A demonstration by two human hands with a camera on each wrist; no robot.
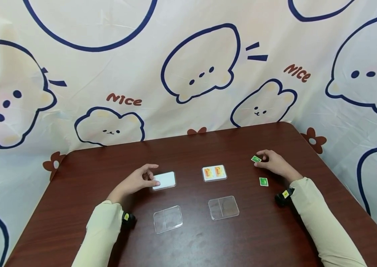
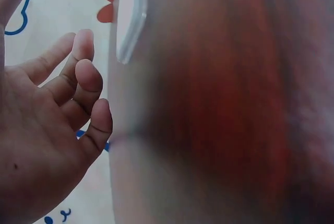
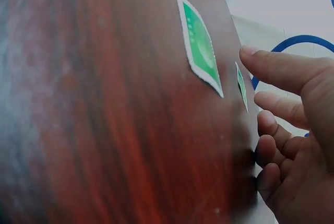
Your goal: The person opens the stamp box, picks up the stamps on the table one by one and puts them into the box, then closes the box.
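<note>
My left hand (image 1: 138, 178) is at the left end of a clear case with a white face (image 1: 166, 180); its thumb overlaps that edge in the head view. The left wrist view shows the fingers loosely bent, with the case (image 2: 130, 18) beyond them. On the right, my right hand (image 1: 273, 162) reaches over the farther small green card (image 1: 256, 159), thumb and forefinger spread on either side of it. That card (image 3: 241, 87) lies just off the fingertips in the right wrist view. A second green card (image 1: 263, 181) lies nearer, below the right hand.
A clear case with two orange-and-yellow cards (image 1: 214, 172) lies mid-table. Two transparent lids or trays, one left (image 1: 168, 219) and one right (image 1: 223, 207), lie nearer the front. The brown table (image 1: 195, 244) meets a patterned cloth (image 1: 188, 115) at the back.
</note>
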